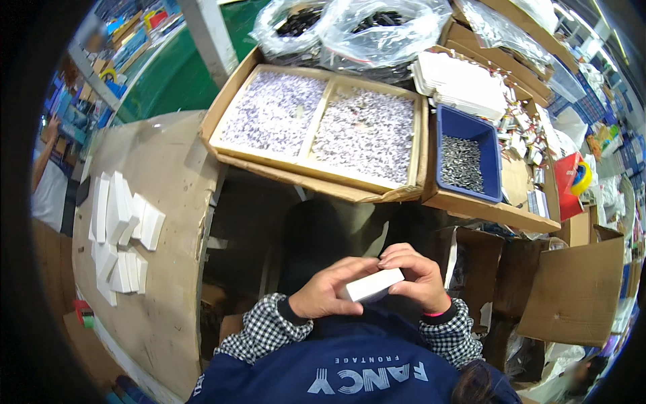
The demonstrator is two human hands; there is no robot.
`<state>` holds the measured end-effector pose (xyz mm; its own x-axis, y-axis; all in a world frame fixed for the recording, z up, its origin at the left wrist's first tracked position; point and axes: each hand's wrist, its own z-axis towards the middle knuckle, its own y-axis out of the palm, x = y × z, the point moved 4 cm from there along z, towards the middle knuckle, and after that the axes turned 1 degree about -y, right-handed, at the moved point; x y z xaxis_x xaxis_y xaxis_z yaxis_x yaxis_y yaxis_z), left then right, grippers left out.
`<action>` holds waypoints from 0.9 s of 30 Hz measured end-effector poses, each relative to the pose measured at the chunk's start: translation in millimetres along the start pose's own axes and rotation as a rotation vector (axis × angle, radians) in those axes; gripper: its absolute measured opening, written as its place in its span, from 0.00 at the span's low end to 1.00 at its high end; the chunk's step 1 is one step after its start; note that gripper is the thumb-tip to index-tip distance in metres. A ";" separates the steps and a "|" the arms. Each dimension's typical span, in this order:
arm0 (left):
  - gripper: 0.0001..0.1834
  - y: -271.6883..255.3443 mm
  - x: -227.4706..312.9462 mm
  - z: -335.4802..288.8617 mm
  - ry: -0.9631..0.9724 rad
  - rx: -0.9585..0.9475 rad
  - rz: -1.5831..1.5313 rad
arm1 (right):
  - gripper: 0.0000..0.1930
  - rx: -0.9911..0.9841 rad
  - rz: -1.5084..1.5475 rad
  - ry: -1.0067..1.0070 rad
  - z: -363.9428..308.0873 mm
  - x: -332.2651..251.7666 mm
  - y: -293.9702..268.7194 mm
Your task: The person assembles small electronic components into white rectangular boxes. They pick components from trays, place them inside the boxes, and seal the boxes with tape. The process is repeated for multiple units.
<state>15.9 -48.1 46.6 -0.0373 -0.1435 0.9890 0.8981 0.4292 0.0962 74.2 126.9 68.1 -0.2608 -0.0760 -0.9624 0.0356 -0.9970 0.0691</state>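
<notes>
A small white box [374,285], long and narrow, is held level in front of my body. My left hand [330,288] is closed round its left end, thumb along the near side. My right hand [418,277] grips the right end, with its fingers over the far side. The box's underside and what lies behind it are hidden by my hands. On the table at the left, several similar white boxes [118,214] lie in a loose group, some leaning on each other.
A divided tray [311,145] of tiny pale pieces stands ahead. Beside it is a blue bin [500,161] of small metal parts. Bags [383,50] of black pieces, stacked white panels [457,84] and a red box [568,185] stand farther off. An open carton [572,289] is at right.
</notes>
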 end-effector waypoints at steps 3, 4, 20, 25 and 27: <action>0.28 13.0 4.0 -3.0 0.019 0.297 -0.339 | 0.16 0.006 0.104 0.096 -2.8 2.4 -8.2; 0.27 16.1 7.0 -2.5 0.075 0.353 -0.252 | 0.16 0.028 0.104 0.118 -3.8 4.0 -9.9; 0.21 24.6 -16.9 -1.5 -0.046 0.513 -0.148 | 0.16 0.073 -0.053 0.157 -25.5 20.0 -20.6; 0.17 34.1 -32.1 7.4 -0.022 0.435 -0.170 | 0.14 0.104 -0.254 0.097 -27.5 9.6 -20.8; 0.16 36.2 -35.7 9.9 -0.039 0.462 -0.172 | 0.14 0.129 -0.290 0.170 -29.3 3.0 -20.5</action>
<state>45.4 -18.6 15.9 -0.1926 -0.2173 0.9569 0.5893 0.7541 0.2899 100.9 147.5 56.0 -0.0778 0.2033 -0.9760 -0.1416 -0.9713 -0.1910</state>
